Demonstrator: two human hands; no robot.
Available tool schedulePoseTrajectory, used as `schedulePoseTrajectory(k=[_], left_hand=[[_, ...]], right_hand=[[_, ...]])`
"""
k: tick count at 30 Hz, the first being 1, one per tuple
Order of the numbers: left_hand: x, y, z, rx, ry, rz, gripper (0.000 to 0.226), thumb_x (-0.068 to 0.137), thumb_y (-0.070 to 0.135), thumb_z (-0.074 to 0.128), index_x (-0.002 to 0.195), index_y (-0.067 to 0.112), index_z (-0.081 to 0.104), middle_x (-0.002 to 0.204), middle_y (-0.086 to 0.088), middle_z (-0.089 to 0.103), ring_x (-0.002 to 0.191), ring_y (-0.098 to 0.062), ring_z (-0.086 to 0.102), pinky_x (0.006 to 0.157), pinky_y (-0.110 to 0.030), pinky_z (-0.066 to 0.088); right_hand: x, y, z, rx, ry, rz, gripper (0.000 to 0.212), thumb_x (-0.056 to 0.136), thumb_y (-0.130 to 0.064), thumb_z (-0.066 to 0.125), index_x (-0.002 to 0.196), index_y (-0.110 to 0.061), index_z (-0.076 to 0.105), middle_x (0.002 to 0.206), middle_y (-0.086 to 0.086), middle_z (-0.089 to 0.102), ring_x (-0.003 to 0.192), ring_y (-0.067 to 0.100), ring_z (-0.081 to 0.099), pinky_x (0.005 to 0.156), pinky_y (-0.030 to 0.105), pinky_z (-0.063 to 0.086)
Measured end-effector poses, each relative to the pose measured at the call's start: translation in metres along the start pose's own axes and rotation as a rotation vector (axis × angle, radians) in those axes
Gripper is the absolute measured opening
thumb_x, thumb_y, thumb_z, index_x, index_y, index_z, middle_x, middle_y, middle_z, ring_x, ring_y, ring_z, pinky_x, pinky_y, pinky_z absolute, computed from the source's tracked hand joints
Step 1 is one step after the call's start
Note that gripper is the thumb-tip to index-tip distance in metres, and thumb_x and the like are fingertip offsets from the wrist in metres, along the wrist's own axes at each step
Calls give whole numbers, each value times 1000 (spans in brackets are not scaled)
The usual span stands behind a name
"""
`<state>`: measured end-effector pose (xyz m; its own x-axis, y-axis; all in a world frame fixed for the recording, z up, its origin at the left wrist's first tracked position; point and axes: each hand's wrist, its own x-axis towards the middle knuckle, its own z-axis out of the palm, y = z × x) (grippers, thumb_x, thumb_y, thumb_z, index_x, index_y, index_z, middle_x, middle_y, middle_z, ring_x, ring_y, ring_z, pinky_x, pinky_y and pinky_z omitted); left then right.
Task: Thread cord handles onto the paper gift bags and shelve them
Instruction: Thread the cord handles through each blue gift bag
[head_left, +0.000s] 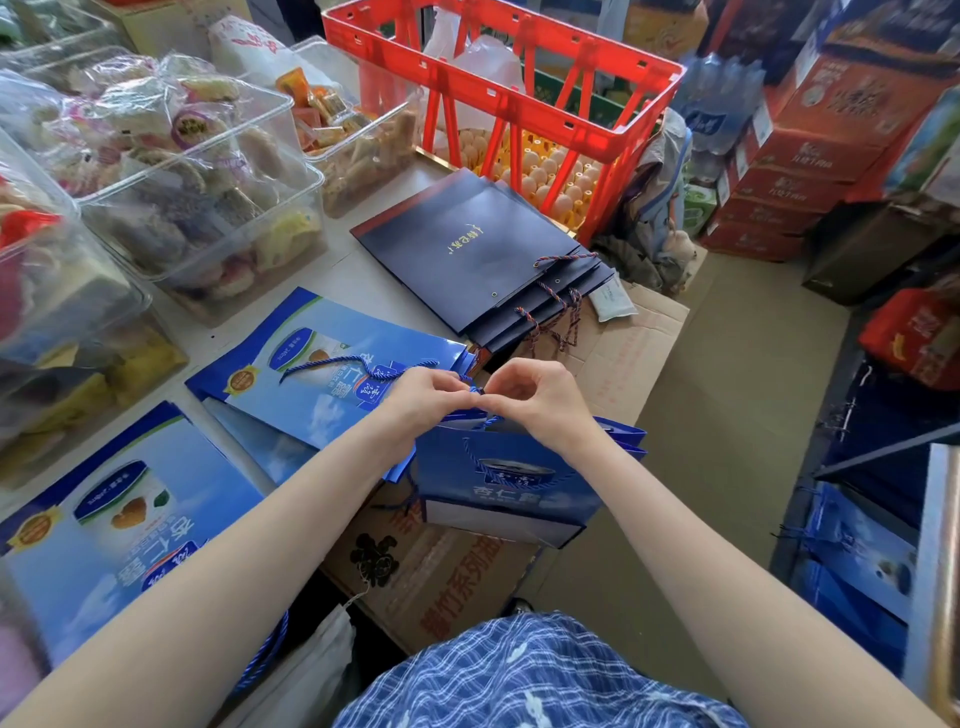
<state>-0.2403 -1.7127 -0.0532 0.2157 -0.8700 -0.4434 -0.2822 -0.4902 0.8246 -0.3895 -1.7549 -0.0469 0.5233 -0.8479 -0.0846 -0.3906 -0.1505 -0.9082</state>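
A blue paper gift bag (511, 486) stands opened on a cardboard box in front of me. Above its top edge my left hand (423, 397) and my right hand (535, 397) meet, both pinching the end of a blue cord (480, 392). Another blue cord (358, 364) lies across a flat light-blue bag (311, 374) on the table. More flat light-blue bags (119, 519) lie at the near left. A stack of dark navy bags (467, 249) with striped cord handles lies further back.
Clear plastic tubs of wrapped snacks (197, 171) fill the table's left side. A red crate (514, 88) over trays of eggs stands behind the navy bags. Cardboard boxes (431, 566) sit below the table edge. Red cartons (810, 156) and blue shelving (872, 519) line the right.
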Motion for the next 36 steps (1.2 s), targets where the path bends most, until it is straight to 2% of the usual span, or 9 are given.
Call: schedulePoseTrajectory(k=[3,6,9,16,19,26,31,34,36], left_hand=[[0,-11,1,297,159,343,17,80,25,72,86,9,72,110,-2,49,106,-17,46,89,-31,40],[-1,-16,0,432,222,581,12,81,18,70,84,7,69,102,0,42,89,-18,51,80,-33,45],[-3,-15,-4,468,215,621,11,83,17,68,87,7,67,100,1,45,79,-14,57,72,-28,46],[-7,-20,-1,509,260,747,9,81,10,70,84,3,66,92,-5,51,75,-17,58,64,-35,51],[-11,-27,3,511,319,753,8,80,9,71,82,3,66,94,-10,55,75,-24,61,60,-36,50],[-11,-29,3,424,335,703,6,76,5,73,80,2,69,90,-7,66,80,-20,64,72,-31,50],[-14,-32,6,460,406,668,6,77,14,73,82,11,71,81,1,71,72,-21,66,77,-35,47],[-14,-32,8,392,400,552,5,79,20,72,82,17,70,77,9,70,74,-16,65,89,-38,42],[-14,-30,8,291,325,503,9,79,18,72,84,19,65,73,11,67,74,-14,65,87,-37,48]], right_hand=[[5,1,0,-52,55,36,12,74,-17,78,74,-15,66,70,-5,65,61,1,59,61,15,51],[9,1,3,-69,94,86,9,75,-15,77,76,-13,69,75,0,68,68,8,61,67,23,52],[11,1,2,-75,68,121,7,77,-15,76,82,-12,71,78,1,69,68,5,61,61,16,47],[12,-1,1,-193,27,76,8,83,-14,69,88,-10,73,84,2,69,67,0,57,59,6,44],[10,-1,3,-278,-24,21,9,86,-13,66,90,-9,73,85,3,69,71,5,58,61,5,44],[8,2,10,-336,-43,-23,16,87,-5,58,95,-8,72,86,2,67,69,5,55,61,3,40],[4,5,13,-353,-47,-24,16,88,-7,58,96,-10,72,92,7,68,80,16,59,75,25,49],[4,4,10,-360,-78,-7,15,88,-7,59,95,-10,72,91,7,67,77,14,57,73,23,48],[4,3,7,-353,-92,4,14,88,-7,59,94,-10,72,90,6,68,77,14,58,74,24,50]])
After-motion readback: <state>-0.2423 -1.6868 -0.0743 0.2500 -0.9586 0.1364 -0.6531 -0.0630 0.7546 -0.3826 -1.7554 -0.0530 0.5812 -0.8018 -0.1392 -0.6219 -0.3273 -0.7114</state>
